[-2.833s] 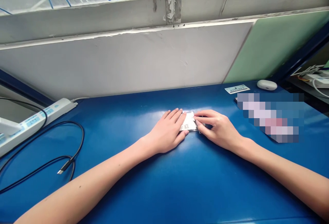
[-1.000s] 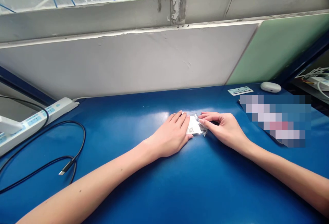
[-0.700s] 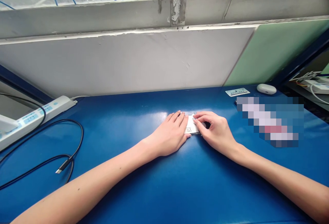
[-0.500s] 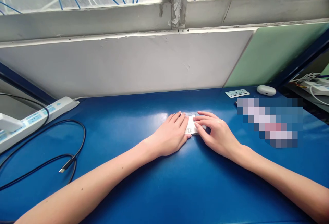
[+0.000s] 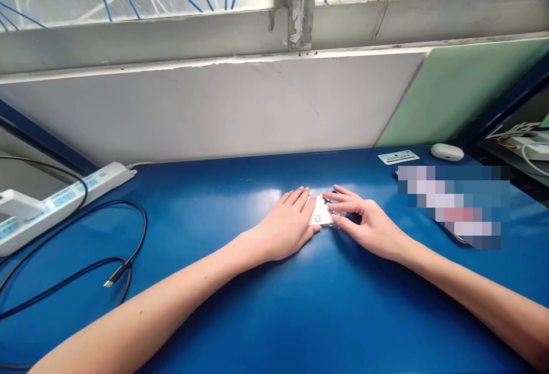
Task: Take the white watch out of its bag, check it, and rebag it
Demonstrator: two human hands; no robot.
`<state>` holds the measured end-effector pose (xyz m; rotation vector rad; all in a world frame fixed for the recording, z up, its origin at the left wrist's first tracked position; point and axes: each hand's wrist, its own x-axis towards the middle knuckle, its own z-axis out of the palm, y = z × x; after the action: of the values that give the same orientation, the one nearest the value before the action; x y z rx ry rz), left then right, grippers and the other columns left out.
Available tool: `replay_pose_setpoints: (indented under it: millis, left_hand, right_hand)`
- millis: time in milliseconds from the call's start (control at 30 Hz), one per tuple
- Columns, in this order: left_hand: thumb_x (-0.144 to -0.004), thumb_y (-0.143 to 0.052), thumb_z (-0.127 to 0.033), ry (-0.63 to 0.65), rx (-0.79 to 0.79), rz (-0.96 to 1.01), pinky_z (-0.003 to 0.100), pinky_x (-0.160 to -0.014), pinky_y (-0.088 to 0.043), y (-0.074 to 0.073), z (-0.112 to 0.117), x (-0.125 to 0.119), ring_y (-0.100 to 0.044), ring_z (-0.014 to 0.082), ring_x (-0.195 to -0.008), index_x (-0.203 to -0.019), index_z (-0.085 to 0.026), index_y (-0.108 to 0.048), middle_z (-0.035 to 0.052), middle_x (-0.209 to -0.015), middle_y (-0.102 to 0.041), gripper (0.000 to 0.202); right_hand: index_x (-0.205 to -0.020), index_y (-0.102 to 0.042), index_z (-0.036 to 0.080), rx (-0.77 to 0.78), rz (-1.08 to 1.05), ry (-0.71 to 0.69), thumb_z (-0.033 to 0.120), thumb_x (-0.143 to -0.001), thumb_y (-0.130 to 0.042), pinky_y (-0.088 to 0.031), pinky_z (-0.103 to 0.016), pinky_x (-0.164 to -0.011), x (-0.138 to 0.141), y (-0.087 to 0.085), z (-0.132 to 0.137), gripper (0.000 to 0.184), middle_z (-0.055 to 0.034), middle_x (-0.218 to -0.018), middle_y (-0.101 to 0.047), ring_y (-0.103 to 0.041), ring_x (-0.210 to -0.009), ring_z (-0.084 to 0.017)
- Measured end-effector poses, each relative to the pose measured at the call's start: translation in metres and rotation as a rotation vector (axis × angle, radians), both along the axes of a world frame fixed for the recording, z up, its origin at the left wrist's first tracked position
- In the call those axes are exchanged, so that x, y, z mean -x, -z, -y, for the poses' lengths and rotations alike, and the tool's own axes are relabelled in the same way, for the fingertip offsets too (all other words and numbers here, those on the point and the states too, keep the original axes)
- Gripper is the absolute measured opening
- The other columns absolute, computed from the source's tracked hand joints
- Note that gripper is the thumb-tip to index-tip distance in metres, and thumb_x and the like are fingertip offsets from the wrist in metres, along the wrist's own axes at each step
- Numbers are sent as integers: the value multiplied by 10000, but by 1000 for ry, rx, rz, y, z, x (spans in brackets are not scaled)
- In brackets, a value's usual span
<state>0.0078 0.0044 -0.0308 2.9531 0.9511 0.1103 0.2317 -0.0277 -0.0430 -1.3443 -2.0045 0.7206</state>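
A small flat packet, white with dark print and a clear plastic edge, lies on the blue table. My left hand rests flat over its left part, fingers stretched out. At the packet's right side is my right hand, its fingers spread and slightly bent, the fingertips at the clear edge. Whether those fingertips press on the plastic I cannot tell. The left end of the packet is hidden under my left hand.
At left lie a white power strip and a looped black cable with a metal plug. A printed card, a white rounded case and a blurred-out flat object are at right. A pale wall panel stands behind.
My right hand has shifted slightly right, its fingers opening apart, and more of the packet's clear edge shows. My left hand stays flat in place. The view has tilted slightly.
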Motion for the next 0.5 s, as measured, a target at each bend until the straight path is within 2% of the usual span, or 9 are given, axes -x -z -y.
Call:
replay_pose_setpoints:
  millis: [200, 333, 433, 500]
  left_hand:
    - [-1040, -357, -395, -11, 50, 52, 506, -1180, -275, 2, -1, 0, -301, 360, -1482, -1462, -42, -346, 271, -1541, -379, 550]
    - [-1041, -362, -393, -16, 81, 43, 491, -1195, -260, 2, -1, -1, -282, 362, -1488, -1458, -19, -352, 279, -1548, -362, 561]
    - [-1041, -356, -392, -5, 85, 78, 514, -1187, -276, 3, -1, 0, -285, 348, -1490, -1471, -71, -342, 244, -1550, -383, 537]
    - [-1040, -358, -394, -2, 84, 108, 525, -1184, -285, 4, -2, 1, -298, 343, -1487, -1473, -94, -344, 231, -1547, -395, 527]
  right_hand:
    - [-985, -796, 264, 13, -7, -79, 228, -870, -601, -328, -606, -1163, 1, -8, 1, 229, -61, -1410, -620, -310, -1485, -343]
    - [-1042, -776, 259, 40, 15, -133, 191, -864, -586, -289, -613, -1180, 2, -10, 5, 269, -44, -1475, -561, -232, -1512, -341]
    - [-1111, -764, 269, 32, 16, -108, 195, -874, -577, -310, -622, -1165, 3, -8, 4, 311, -60, -1460, -575, -275, -1497, -349]
    - [-1080, -777, 262, -9, 11, -78, 223, -892, -571, -346, -612, -1147, 2, -5, 0, 282, -82, -1416, -614, -339, -1471, -350]
